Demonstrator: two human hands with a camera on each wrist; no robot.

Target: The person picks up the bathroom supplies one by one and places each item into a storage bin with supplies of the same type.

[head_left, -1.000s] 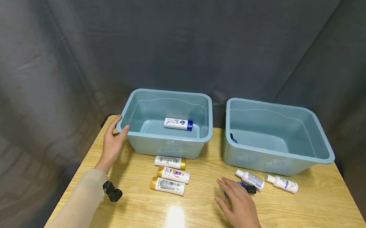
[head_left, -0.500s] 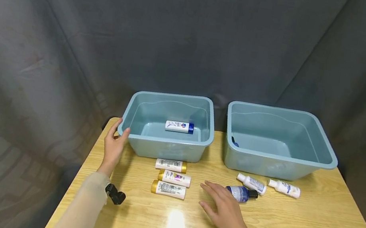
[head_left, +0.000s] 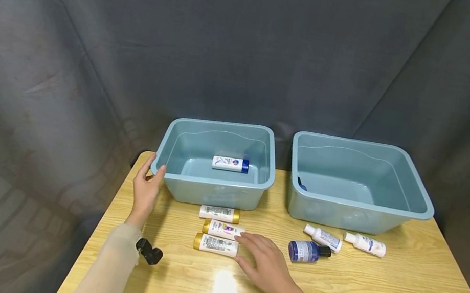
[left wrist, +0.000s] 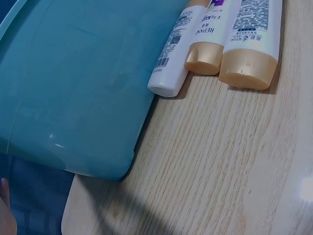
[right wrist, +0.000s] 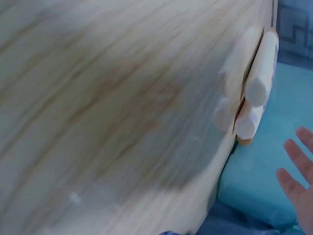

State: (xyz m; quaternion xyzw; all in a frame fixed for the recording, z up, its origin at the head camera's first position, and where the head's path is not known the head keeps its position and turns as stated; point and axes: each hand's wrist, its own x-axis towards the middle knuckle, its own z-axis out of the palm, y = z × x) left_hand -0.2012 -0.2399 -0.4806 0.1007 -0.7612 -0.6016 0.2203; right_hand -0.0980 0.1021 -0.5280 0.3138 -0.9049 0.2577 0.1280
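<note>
My left hand [head_left: 144, 198] rests at the front left corner of the left blue-green bin [head_left: 208, 194], thumb and fingers spread about its rim. My right hand [head_left: 267, 267] is over the table, palm down, fingers extended. Its fingertips are right at the right ends of the middle shampoo bottle [head_left: 223, 229] and the front shampoo bottle [head_left: 218, 245]. A third bottle with a gold cap, the back shampoo bottle [head_left: 219, 213], lies against the bin's front. In the right wrist view the fingers [right wrist: 298, 159] are spread with nothing between them.
Inside the left bin lies a white bottle with a blue cap [head_left: 230, 164]. The right bin [head_left: 358, 205] holds a dark blue item [head_left: 302, 184], partly hidden. In front lie a blue bottle [head_left: 308, 252] and two white bottles, one tilted [head_left: 323, 238], one farther right [head_left: 365, 244].
My right hand has moved left, from over the blue bottle to the ends of the shampoo bottles, uncovering the blue bottle. The left hand stays at the bin corner. The head view has shifted slightly.
</note>
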